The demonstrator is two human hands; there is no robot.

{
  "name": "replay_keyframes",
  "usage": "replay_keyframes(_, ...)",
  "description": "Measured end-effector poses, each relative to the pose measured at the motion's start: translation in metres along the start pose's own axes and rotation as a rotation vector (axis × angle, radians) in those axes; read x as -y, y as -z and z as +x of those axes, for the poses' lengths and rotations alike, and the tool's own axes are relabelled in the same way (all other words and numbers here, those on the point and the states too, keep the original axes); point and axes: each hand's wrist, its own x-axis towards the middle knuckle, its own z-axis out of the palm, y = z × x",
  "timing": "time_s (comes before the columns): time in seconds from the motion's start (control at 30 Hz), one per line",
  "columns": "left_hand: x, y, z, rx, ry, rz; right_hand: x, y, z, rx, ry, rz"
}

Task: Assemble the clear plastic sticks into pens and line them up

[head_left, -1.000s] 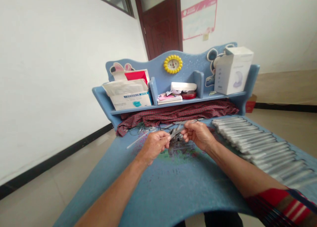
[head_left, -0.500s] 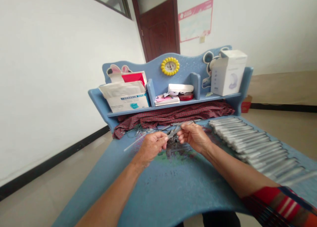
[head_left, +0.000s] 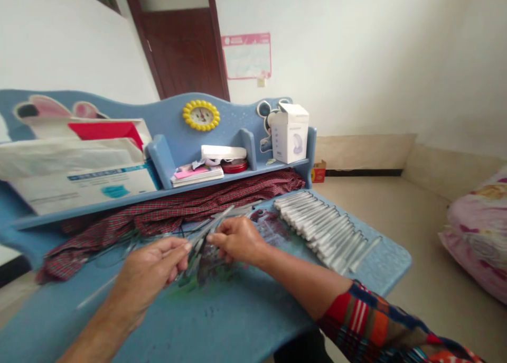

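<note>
- Blue desk top (head_left: 245, 320) fills the near field; worn, with dark smudges and a greenish patch under the hands.
- Left hand (head_left: 152, 270), near left: fingers curled, thumb and forefinger pinched on the near end of a thin grey strip (head_left: 202, 237). View blurred; the strip's exact shape is not resolved.
- Right hand (head_left: 237, 240), just beyond and right: closed on the same strip from the other side, fingertips almost meeting the left hand's. Striped sleeve (head_left: 380, 326) at near right.
- Strip held just above the desk, between both hands, tilted up and away. A few loose grey pieces (head_left: 233, 211) lie on the desk just beyond.
- Judgement: a fitting or joining step on one piece is in hand; the next move would call for a steady two-handed pinch and fine alignment.
- Right of the hands: a tidy row of finished-looking grey pieces (head_left: 325, 225), side by side.
- Farther: red checked cloth (head_left: 190, 207) under the shelf (head_left: 237, 175); boxes, yellow clock (head_left: 201, 115), brown door (head_left: 182, 51) behind.
</note>
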Motion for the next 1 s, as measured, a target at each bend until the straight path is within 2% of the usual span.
replay_keyframes(0.1,-0.004,-0.001,-0.003,0.074,-0.021,0.047,0.008,0.002,-0.015,-0.178,0.259,-0.497)
replay_keyframes(0.23,-0.004,-0.005,-0.003,0.187,-0.037,0.042,0.015,0.006,-0.032,-0.091,0.406,-0.894)
replay_keyframes(0.37,0.0,-0.008,-0.004,0.336,-0.092,0.039,0.015,0.022,-0.049,-0.016,0.439,-1.053)
replay_keyframes(0.43,0.003,-0.008,-0.005,0.369,-0.139,0.032,0.014,0.04,-0.061,0.004,0.424,-1.109)
replay_keyframes(0.53,0.006,-0.007,-0.005,0.355,-0.148,0.043,0.01,0.08,-0.081,0.008,0.344,-1.197)
replay_keyframes(0.67,0.01,-0.01,-0.002,0.338,-0.099,0.09,0.0,0.139,-0.103,0.015,0.133,-1.32)
replay_keyframes(0.73,0.012,-0.013,-0.002,0.34,-0.09,0.106,-0.007,0.162,-0.11,0.03,0.039,-1.392)
replay_keyframes(0.83,0.012,-0.017,-0.003,0.352,-0.085,0.122,-0.016,0.183,-0.116,0.064,-0.048,-1.486)
replay_keyframes(1.0,0.011,-0.017,-0.004,0.316,-0.09,0.146,-0.025,0.19,-0.115,0.153,-0.084,-1.556)
